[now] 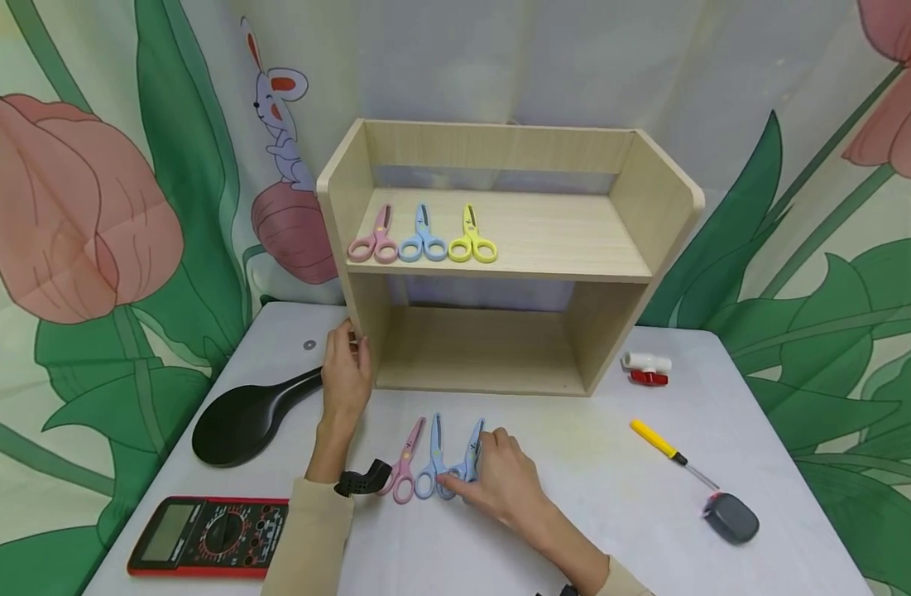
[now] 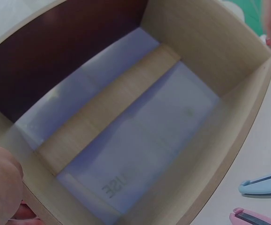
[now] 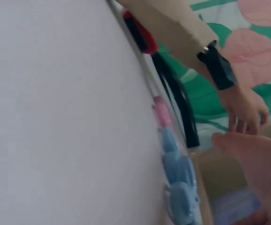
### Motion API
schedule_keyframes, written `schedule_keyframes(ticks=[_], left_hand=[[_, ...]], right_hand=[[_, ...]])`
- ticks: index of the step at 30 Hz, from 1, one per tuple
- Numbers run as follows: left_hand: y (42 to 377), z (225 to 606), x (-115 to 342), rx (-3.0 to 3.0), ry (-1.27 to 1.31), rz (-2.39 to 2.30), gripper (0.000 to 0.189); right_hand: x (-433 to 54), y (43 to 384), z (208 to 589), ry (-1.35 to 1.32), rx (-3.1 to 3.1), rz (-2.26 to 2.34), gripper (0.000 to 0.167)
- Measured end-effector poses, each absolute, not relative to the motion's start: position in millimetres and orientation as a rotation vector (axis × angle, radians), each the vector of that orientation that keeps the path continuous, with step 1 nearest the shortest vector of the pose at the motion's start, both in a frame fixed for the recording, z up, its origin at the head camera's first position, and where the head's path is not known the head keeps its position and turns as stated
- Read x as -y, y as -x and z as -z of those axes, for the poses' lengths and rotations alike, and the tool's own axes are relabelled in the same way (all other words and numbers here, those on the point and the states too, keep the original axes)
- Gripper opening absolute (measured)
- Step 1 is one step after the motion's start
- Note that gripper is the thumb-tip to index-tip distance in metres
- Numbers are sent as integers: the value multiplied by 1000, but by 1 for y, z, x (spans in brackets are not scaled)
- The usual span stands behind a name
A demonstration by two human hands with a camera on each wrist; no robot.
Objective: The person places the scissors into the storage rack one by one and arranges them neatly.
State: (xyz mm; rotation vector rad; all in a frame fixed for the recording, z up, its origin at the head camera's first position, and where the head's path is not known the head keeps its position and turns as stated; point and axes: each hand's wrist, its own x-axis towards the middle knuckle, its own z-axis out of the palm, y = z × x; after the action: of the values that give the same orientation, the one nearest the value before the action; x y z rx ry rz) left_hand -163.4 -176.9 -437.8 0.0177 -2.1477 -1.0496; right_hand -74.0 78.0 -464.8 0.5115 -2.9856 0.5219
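My left hand (image 1: 347, 377) grips the front edge of the left side panel of a two-tier wooden shelf (image 1: 492, 382); its fingertips are partly hidden. My right hand (image 1: 510, 480) is over the rightmost of three small scissors on the table, thumb stretched left across the handles and fingers beside the blades. These are pink scissors (image 1: 405, 463), blue scissors (image 1: 436, 443) and another pair of blue scissors (image 1: 473, 447). On the upper board lie pink scissors (image 1: 381, 225), blue scissors (image 1: 423, 223) and yellow scissors (image 1: 469, 223) in a row, blades pointing back.
Left of the shelf lie a black spoon-like utensil (image 1: 235, 422) and a red-edged multimeter (image 1: 202, 536), partly behind my sleeve. At right are a white pipe fitting with a red handle (image 1: 647, 362), a yellow-handled screwdriver (image 1: 656, 439) and a dark rounded tool (image 1: 732, 517).
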Motion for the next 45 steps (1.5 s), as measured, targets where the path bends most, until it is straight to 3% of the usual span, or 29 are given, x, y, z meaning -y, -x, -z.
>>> schedule_keyframes(ticks=[7,14,28,33,45], left_hand=[[163,441,177,2159,-19,1041,31],[160,441,176,2173,-35,1047,31],[162,441,177,2176,-33,1055,31],[163,438,176,2169,-28,1054,31],[162,438,177,2157,-25,1038,31]], right_hand=[[-76,60,482,-479,2977,-307,76],[-75,59,483,-524,2912,-391,55],[-77,68,487,-431,2948,-617,49],[-81,76,487,-446,2921,-662,59],[-89,80,478,-558,2991,-714,36]])
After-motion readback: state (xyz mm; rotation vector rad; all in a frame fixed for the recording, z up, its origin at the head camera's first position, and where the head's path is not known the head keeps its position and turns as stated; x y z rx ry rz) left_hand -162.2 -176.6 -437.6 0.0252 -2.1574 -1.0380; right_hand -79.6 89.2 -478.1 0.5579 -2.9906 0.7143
